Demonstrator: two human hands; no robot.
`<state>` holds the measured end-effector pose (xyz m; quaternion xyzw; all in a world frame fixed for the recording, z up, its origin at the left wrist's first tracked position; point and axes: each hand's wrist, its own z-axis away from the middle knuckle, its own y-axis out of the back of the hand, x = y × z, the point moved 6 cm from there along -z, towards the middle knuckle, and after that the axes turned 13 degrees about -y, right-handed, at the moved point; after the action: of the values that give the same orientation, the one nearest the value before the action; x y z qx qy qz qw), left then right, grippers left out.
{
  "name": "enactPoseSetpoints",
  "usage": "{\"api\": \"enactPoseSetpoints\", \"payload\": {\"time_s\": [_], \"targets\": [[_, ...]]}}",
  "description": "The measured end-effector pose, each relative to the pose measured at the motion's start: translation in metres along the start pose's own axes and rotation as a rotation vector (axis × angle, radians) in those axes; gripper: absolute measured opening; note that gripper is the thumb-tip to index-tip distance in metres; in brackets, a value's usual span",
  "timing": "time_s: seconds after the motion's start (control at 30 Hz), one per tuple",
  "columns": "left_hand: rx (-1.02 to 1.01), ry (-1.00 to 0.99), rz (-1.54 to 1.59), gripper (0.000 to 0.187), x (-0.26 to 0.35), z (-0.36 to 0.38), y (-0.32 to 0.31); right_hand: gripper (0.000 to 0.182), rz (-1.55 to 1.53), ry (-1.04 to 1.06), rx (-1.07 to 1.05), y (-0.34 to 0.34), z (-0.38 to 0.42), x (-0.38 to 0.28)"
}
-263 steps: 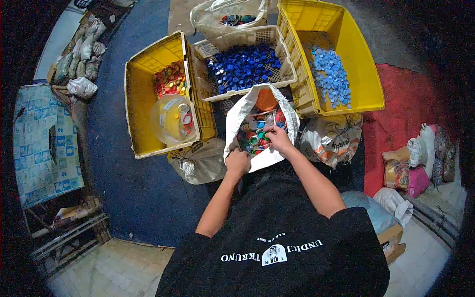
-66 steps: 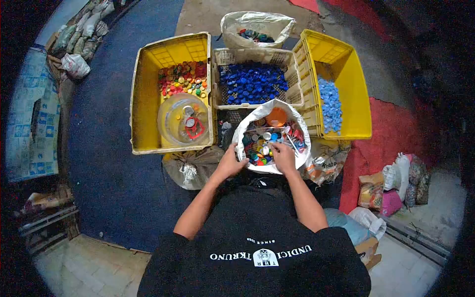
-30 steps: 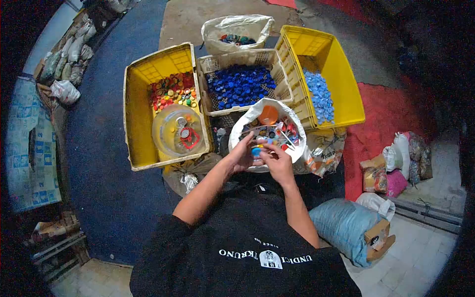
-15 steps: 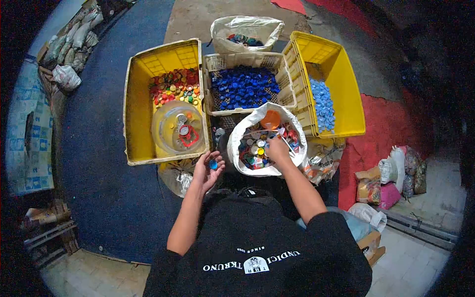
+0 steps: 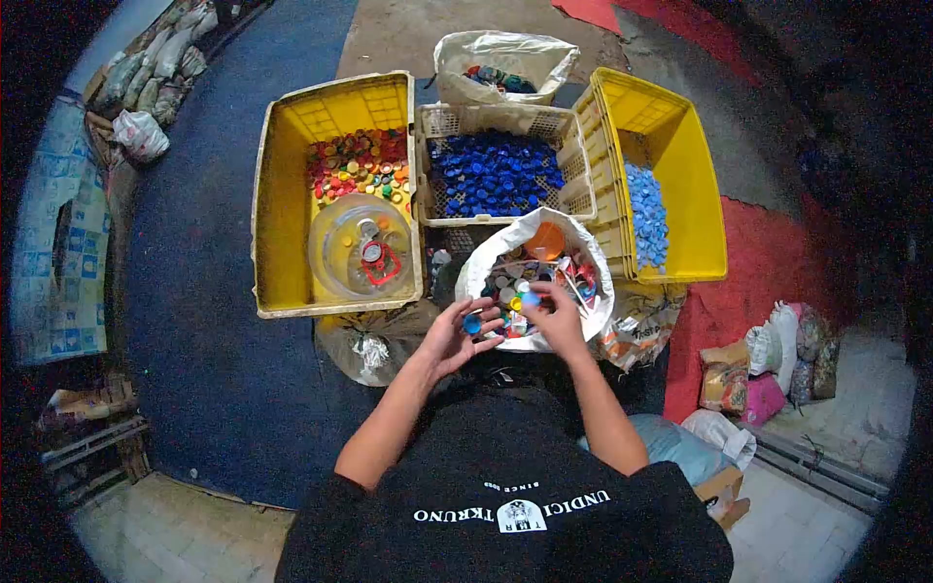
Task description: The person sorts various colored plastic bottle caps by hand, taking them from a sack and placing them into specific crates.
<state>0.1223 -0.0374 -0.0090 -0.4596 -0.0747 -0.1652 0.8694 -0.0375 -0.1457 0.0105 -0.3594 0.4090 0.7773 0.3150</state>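
Fingers of the left hand point(image 5: 457, 338) spread wide, palm up, one blue cap point(image 5: 472, 324) lying loose on them. Right hand point(image 5: 558, 323) pinched, thumb to fingers, on a pale blue cap point(image 5: 531, 299) – blurred, so exact contact can't be told.

Clock centred on the mouth of the white sack point(image 5: 470, 277): left hand plus blue cap at 8 o'clock, just beside the rim; right hand at 5, pale blue cap over the mouth.

Left to right: yellow crate point(image 5: 281, 219) at 10, red and yellow caps point(image 5: 355, 160) along its far end, clear round container point(image 5: 330, 260) with a red handle point(image 5: 385, 277) at its near end. Grey tied sack point(image 5: 384, 335) at 8, partly under that crate. Pale lattice crate point(image 5: 581, 185) near 12, dark blue caps point(image 5: 496, 173) spread across its floor; beyond it, also near 12, an opened sack point(image 5: 462, 58) with mixed bits inside. In the white sack: mixed caps, a yellow cap point(image 5: 515, 304), an orange disc point(image 5: 545, 241) toward 12. Second yellow crate point(image 5: 692, 194) at 2 – light blue caps point(image 5: 647, 219) piled along its left side. Printed sack point(image 5: 637, 328) at 4.
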Motion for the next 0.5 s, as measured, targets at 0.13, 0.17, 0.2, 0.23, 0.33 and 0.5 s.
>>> {"api": "enactPoseSetpoints", "payload": {"time_s": [0.13, 0.17, 0.2, 0.23, 0.33, 0.5], "targets": [[-0.031, 0.142, -0.088, 0.036, -0.036, -0.016, -0.001, 0.036, 0.071, 0.264, -0.132, -0.015, 0.063, -0.069], [-0.029, 0.200, -0.146, 0.033, -0.046, -0.020, 0.008, 0.036, 0.069, 0.261, -0.125, -0.012, 0.059, -0.064], [-0.054, 0.201, -0.166, 0.026, -0.040, -0.014, -0.009, 0.034, 0.069, 0.187, -0.077, -0.005, 0.051, -0.050], [-0.055, 0.207, -0.171, 0.026, -0.038, -0.014, -0.009, 0.032, 0.069, 0.112, -0.029, 0.002, 0.043, -0.035], [0.002, 0.237, -0.253, 0.021, -0.030, -0.024, -0.005, 0.027, 0.244, -0.096, -0.001, 0.016, -0.007, 0.019], [0.118, 0.103, -0.168, 0.017, -0.021, -0.029, -0.005, 0.029, 0.548, -0.148, 0.091, 0.014, -0.099, 0.089]]}}
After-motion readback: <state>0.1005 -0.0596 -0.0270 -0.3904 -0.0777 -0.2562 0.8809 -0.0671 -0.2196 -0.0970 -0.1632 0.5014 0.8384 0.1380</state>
